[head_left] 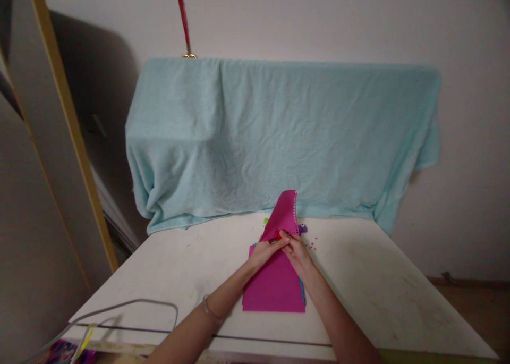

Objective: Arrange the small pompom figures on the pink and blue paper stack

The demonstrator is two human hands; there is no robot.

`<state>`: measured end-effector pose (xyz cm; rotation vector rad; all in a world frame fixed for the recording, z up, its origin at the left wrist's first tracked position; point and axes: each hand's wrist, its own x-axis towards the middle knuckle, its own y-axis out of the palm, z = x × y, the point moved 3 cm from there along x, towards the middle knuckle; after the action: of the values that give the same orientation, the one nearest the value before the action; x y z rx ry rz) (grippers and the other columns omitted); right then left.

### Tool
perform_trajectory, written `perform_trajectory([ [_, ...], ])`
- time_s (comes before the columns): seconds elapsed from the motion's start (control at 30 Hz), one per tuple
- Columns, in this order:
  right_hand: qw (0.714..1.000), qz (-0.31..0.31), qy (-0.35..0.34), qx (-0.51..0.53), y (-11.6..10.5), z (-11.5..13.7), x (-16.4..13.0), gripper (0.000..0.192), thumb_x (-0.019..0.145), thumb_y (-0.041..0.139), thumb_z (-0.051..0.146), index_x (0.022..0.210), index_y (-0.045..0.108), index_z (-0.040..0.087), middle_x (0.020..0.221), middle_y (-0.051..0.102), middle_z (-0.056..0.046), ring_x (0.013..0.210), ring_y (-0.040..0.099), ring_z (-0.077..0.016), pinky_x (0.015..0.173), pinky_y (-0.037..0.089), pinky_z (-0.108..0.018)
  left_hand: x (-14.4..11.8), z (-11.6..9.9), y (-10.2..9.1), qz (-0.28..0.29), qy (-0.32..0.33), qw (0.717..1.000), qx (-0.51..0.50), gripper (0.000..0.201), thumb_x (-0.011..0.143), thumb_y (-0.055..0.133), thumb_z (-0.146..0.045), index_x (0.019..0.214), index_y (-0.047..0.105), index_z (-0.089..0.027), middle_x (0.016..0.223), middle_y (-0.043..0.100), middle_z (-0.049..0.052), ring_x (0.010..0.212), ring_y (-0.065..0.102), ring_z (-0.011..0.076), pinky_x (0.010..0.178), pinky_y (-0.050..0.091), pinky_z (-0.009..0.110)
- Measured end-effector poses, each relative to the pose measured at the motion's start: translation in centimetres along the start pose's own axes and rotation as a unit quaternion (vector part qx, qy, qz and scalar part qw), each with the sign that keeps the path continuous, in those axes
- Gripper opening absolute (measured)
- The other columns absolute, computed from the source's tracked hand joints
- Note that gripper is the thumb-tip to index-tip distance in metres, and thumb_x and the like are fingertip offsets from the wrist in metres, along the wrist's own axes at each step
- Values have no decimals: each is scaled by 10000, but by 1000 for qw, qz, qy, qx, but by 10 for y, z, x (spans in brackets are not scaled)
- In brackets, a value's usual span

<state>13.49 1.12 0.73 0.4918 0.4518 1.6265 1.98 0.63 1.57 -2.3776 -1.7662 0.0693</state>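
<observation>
A magenta paper sheet (283,215) is being pinched by the left hand (266,251) and right hand (297,251), its punched edge lifted upright above the paper stack (274,289) lying on the white table (191,263).

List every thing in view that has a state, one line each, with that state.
Magenta sheet: flat on the table, far end lifted and curled up.
Row of punched holes: along the raised edge.
Left hand: pinching the sheet at the fold.
Right hand: pinching the sheet beside the left.
Blue sheets: under the magenta one, edge showing.
Light blue cloth: draped, wrinkled.
White table: scuffed.
</observation>
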Motion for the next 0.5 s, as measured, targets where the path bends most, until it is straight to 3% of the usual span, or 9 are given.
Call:
perform_trajectory([
  [0.13,1000,-6,2,5,1,-3,0,267,618,822,322,597,611,160,540,462,45,472,301,-73,453,232,-240,1,8,-1,29,-43,998,-19,481,751,601,-598,922,725,-166,909,722,53,944,619,247,909,428,340],
  [0.27,1000,-2,8,-2,1,-7,1,305,627,818,342,569,584,156,505,405,58,456,231,-64,443,182,-242,4,14,8,87,-36,986,-134,466,731,650,-570,828,718,-119,856,710,102,878,618,239,910,415,355],
  [0.5,1000,1,-5,-25,3,-7,0,255,653,792,333,588,622,154,517,450,43,470,264,-74,456,179,-250,3,21,20,69,-36,948,-309,356,732,711,-462,779,676,-111,760,645,72,767,584,164,848,435,323],
])
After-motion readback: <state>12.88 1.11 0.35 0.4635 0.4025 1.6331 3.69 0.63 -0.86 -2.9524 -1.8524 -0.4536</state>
